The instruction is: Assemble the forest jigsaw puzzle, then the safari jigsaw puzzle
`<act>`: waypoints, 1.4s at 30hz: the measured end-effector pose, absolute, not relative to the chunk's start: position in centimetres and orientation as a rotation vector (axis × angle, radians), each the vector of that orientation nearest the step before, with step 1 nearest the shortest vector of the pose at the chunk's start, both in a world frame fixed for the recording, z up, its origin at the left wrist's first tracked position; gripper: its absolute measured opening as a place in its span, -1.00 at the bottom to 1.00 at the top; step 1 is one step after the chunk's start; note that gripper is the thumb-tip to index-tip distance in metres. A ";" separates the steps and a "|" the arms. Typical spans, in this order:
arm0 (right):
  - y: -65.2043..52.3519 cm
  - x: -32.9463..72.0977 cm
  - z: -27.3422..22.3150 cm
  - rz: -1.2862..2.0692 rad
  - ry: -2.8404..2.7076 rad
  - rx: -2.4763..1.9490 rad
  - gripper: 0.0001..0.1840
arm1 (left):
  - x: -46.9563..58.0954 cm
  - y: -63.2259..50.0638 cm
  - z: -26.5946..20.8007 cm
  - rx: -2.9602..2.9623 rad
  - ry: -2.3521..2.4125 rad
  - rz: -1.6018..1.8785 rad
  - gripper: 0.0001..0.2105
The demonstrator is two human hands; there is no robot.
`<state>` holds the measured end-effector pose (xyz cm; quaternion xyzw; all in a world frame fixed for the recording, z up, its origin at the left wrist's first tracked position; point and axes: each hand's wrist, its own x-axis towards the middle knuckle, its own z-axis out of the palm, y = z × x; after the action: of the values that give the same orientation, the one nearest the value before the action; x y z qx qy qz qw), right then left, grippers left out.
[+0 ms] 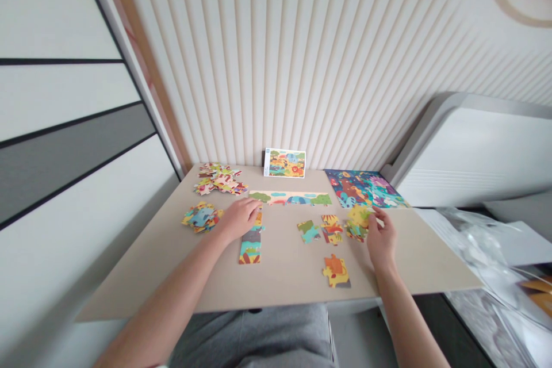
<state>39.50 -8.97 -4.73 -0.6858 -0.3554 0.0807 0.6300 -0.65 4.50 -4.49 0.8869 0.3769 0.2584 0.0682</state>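
Note:
My left hand (240, 219) lies over the upper left corner of a partly joined jigsaw puzzle, its fingers curled together; anything beneath the fingertips is hidden. From that corner a joined top strip (297, 198) runs right, and a left column (250, 247) comes down towards me. At the right, my right hand (382, 237) pinches a yellow-green puzzle piece (360, 215) above a small pile of pieces (354, 232). Left of that pile lie a green and turquoise piece (309, 231) and some red and yellow pieces (332, 230). Nearer me is an orange and yellow piece (337, 271).
A picture card (285, 163) of the animal scene leans against the ribbed wall. Two heaps of pieces, one pink and cream (219, 179), one multicoloured (202, 217), lie on the table's left. A dark blue finished puzzle (366, 188) lies back right. Clear plastic wrapping (476, 241) sits beyond the right edge.

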 end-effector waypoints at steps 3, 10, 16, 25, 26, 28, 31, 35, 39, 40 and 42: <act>-9.0 39.8 -4.4 0.136 -0.771 -1.552 -0.42 | -0.7 4.5 -4.6 2.670 1.127 0.769 -0.69; -11.0 45.0 -4.1 -0.035 -0.687 -1.679 -0.44 | -0.6 4.5 -4.7 2.680 1.117 0.756 -0.69; -13.0 48.2 -5.7 0.047 -0.810 -1.923 -0.49 | -0.5 4.5 -4.8 2.683 1.117 0.742 -0.68; -12.3 45.5 -6.2 -0.303 -1.305 -1.998 -0.62 | -0.7 4.8 -4.8 2.712 1.176 0.703 -0.64; -12.8 44.9 -6.0 -0.296 -1.333 -1.968 -0.62 | -0.8 4.8 -4.7 2.713 1.193 0.703 -0.63; -14.0 43.2 -5.7 -0.182 -1.445 -1.892 -0.63 | -0.9 4.8 -4.5 2.708 1.240 0.709 -0.63; -16.4 40.3 -5.3 0.072 -1.749 -1.793 -0.67 | -1.1 4.8 -4.4 2.695 1.305 0.706 -0.63; -18.7 37.5 -4.8 0.212 -2.006 -1.795 -0.54 | -1.3 4.9 -4.6 2.703 1.315 0.668 -0.63; -18.7 36.7 -4.7 0.206 -2.037 -1.832 -0.54 | -1.2 4.9 -4.7 2.728 1.284 0.650 -0.65; -18.6 36.8 -4.7 0.201 -2.035 -1.838 -0.54 | -1.2 4.9 -4.7 2.732 1.279 0.650 -0.65; -18.3 37.0 -4.8 0.192 -2.035 -1.843 -0.53 | -1.2 4.9 -4.6 2.740 1.273 0.651 -0.66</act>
<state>37.04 -18.30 -4.82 -0.6570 -0.7254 0.0684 0.1935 -1.22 4.91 -4.64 0.8862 0.4118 0.2106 0.0257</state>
